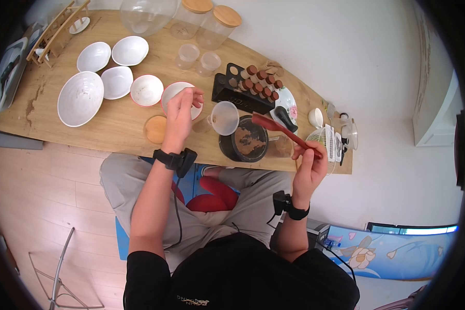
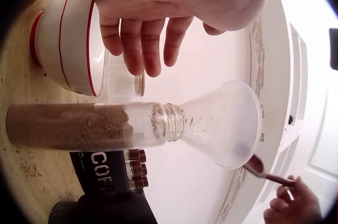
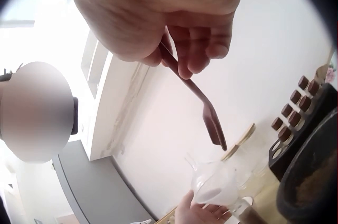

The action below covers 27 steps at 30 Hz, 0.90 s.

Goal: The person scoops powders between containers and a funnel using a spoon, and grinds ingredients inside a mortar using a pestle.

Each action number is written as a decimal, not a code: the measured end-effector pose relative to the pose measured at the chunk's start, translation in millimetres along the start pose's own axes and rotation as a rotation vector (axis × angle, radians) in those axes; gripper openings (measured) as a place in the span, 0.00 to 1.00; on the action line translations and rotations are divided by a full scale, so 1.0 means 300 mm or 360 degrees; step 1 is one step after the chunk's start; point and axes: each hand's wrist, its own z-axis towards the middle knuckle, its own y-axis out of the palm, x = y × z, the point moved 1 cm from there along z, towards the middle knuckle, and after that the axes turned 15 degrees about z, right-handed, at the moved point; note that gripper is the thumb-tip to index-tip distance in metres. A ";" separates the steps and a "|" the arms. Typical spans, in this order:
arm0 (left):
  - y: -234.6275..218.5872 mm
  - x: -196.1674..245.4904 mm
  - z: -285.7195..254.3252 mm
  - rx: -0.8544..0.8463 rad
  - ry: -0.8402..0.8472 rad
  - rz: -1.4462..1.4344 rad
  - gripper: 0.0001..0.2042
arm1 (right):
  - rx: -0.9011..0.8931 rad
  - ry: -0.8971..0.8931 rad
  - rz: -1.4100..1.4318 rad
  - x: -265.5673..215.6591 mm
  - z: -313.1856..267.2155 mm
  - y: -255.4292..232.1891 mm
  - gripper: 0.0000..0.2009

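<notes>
A clear bottle (image 2: 74,125) partly filled with brown powder stands on the table, a translucent funnel (image 2: 224,124) set in its mouth. My left hand (image 1: 182,111) is raised beside the funnel (image 1: 225,118), fingers loosely bent and holding nothing. In the right hand (image 1: 310,168) is the handle of a dark red spatula (image 1: 276,128), its head above the black bowl (image 1: 244,139) near the funnel. Brown powder lies in that bowl. The right wrist view shows the spatula (image 3: 211,124) pinched by the right hand (image 3: 185,34), head pointing down.
Several white bowls (image 1: 80,98) stand at the left, and a red-rimmed bowl (image 1: 171,93) is behind the left hand. A round wooden lid (image 1: 155,129) lies near the front edge. Behind are a black rack (image 1: 243,95) of corked vials and glass jars (image 1: 219,28).
</notes>
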 end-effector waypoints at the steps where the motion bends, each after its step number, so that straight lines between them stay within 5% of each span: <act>1: 0.001 -0.001 0.000 0.0004 -0.0003 -0.0002 0.22 | 0.0002 -0.0001 -0.0003 0.001 0.009 -0.026 0.08; 7: 0.007 -0.009 0.004 0.0008 -0.0012 0.0017 0.23 | -0.0052 0.0519 -0.0384 0.090 0.022 -0.152 0.08; 13: 0.017 -0.013 0.013 0.0012 0.0001 0.0004 0.23 | -0.0169 0.0602 -0.0695 0.153 0.061 -0.148 0.11; 18: 0.020 -0.003 0.014 -0.0011 -0.0004 -0.0001 0.23 | -0.0141 0.0943 -0.0204 0.276 0.036 -0.182 0.10; 20: 0.018 -0.004 0.015 -0.0017 -0.0004 0.0017 0.23 | 0.0136 0.1129 0.0038 0.299 -0.020 -0.187 0.09; 27: 0.025 -0.004 0.012 -0.0023 0.0006 0.0005 0.23 | 0.0517 0.1148 0.0687 0.353 -0.178 -0.148 0.10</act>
